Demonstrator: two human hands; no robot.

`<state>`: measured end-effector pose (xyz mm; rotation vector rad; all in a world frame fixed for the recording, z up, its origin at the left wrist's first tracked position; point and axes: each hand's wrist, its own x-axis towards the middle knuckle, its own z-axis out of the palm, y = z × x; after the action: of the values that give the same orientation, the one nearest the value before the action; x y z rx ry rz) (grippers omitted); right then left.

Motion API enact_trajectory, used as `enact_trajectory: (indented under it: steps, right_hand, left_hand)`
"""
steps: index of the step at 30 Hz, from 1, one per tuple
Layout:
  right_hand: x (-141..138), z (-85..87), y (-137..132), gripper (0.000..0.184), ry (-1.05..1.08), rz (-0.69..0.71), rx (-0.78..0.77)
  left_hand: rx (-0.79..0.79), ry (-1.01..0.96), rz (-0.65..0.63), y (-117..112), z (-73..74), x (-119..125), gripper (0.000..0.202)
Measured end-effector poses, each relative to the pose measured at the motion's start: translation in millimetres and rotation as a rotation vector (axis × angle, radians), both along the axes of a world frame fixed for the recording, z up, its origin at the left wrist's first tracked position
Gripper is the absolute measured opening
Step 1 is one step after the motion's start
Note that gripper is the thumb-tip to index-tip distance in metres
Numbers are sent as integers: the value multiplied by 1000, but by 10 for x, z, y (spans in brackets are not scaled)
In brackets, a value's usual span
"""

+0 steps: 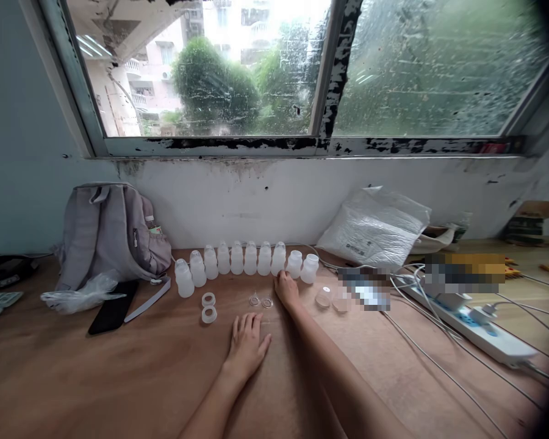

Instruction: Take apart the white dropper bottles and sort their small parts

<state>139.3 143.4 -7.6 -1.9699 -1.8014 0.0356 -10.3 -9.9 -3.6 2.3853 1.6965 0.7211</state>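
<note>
My left hand (247,342) lies flat on the table with its fingers stretched out, holding nothing. My right hand (286,289) reaches forward, its fingers curled against the base of a frosted baby bottle (279,258) with a nipple top. That bottle stands upright in a curved row with several others like it, such as the bottle at the left end (183,278). To its right are two open-necked bottles (294,264). Between my hands and the row lie two clear nipples (255,299). Two white screw rings (208,314) sit further left, and clear caps (322,297) rest on the right.
A grey backpack (107,235), a crumpled plastic bag (85,294) and a black phone-like slab (114,308) are on the left. On the right are a silvery plastic mailer (375,225), a power strip (494,338) and loose cables. The wall and window stand behind.
</note>
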Motion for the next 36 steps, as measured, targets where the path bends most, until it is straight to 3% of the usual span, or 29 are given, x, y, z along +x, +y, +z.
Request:
enact_trajectory:
  steps: [8, 11, 14, 19, 23, 25, 28, 32, 36]
  right_hand:
    - [-41, -6, -298, 24, -80, 133, 59]
    - [-26, -4, -497, 25, -65, 241, 68]
    - [14, -2, -725, 24, -35, 387, 50]
    - [45, 1, -1120, 21, 182, 671, 66]
    - [-7, 8, -1301, 28, 255, 712, 95]
    - [-28, -1, -1314, 23, 281, 699, 110]
    - [-36, -42, -1271, 15, 365, 639, 125]
    - [-29, -101, -1195, 20, 465, 493, 215]
    - [-24, -77, -1179, 24, 504, 440, 301]
  left_hand:
    - [76, 57, 334, 162, 39, -264, 41]
    - [76, 56, 489, 200, 44, -364, 42]
    - [54, 30, 552, 229, 29, -445, 40]
    - [122, -78, 353, 264, -35, -446, 30]
    - [150, -192, 130, 238, -80, -314, 24]
    - [155, -225, 62, 206, -86, -247, 25]
    - [155, -206, 140, 157, -76, -191, 36]
    - [59, -164, 293, 131, -38, -188, 39]
    - [9, -464, 141, 156, -11, -161, 38]
